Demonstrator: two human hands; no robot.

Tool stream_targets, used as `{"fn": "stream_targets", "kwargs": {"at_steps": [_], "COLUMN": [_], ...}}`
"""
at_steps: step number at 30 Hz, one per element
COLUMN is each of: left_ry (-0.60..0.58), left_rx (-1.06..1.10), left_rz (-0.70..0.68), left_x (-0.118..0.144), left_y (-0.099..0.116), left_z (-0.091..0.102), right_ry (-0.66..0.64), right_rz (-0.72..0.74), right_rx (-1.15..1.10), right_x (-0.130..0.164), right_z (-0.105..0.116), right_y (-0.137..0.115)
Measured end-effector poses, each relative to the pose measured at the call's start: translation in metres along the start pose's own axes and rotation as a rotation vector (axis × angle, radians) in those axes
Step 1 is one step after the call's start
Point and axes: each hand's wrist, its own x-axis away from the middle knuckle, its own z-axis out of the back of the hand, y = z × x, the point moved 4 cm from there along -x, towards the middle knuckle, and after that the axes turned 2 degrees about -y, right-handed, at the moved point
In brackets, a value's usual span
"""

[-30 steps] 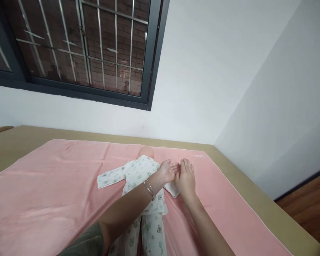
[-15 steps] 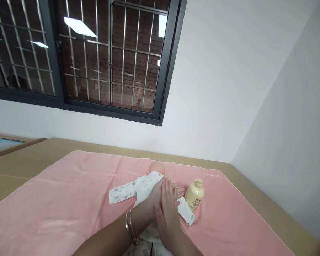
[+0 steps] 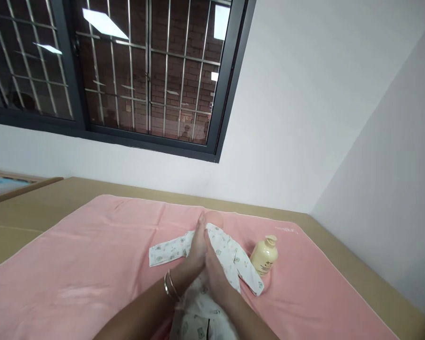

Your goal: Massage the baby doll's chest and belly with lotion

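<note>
A baby doll [image 3: 214, 218] in white printed pyjamas [image 3: 233, 257] lies on its back on a pink towel [image 3: 92, 264], head toward the wall. My left hand [image 3: 197, 248], with thin bangles at the wrist, and my right hand [image 3: 212, 269] are pressed palm to palm above the doll's chest, fingers straight and pointing away from me. Neither hand holds anything. A cream pump bottle [image 3: 265, 256] stands on the towel just right of the doll's arm, apart from my hands.
The towel covers a tan mattress [image 3: 343, 264] set into the corner of two white walls. A barred dark-framed window [image 3: 127, 75] is above. Another bed edge [image 3: 17, 185] shows at far left.
My hands have come off the doll's right sleeve and joined palm to palm over its chest. The view has shifted, bringing the pump bottle into sight.
</note>
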Motion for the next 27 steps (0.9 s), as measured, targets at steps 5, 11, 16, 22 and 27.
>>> {"fn": "stream_targets", "kwargs": {"at_steps": [5, 11, 16, 22, 27], "left_ry": [0.092, 0.069, 0.004, -0.040, -0.043], "left_rx": [-0.415, -0.768, -0.881, -1.037, -1.007], "left_rz": [-0.304, -0.316, -0.418, -0.493, -0.483], "left_x": [-0.025, -0.017, -0.008, 0.003, 0.009], "left_y": [0.000, -0.042, -0.050, -0.050, -0.050], "left_z": [0.041, 0.071, 0.067, 0.072, 0.074], "right_ry": [0.043, 0.141, 0.117, 0.103, 0.099], "right_rz": [-0.027, -0.231, -0.265, -0.385, -0.400], "right_rx": [0.189, 0.338, 0.344, 0.391, 0.360], "right_x": [0.005, -0.013, -0.006, 0.021, 0.037], "right_z": [-0.005, 0.004, -0.004, -0.013, -0.018], "right_y": [0.021, 0.077, 0.074, 0.059, 0.053]}}
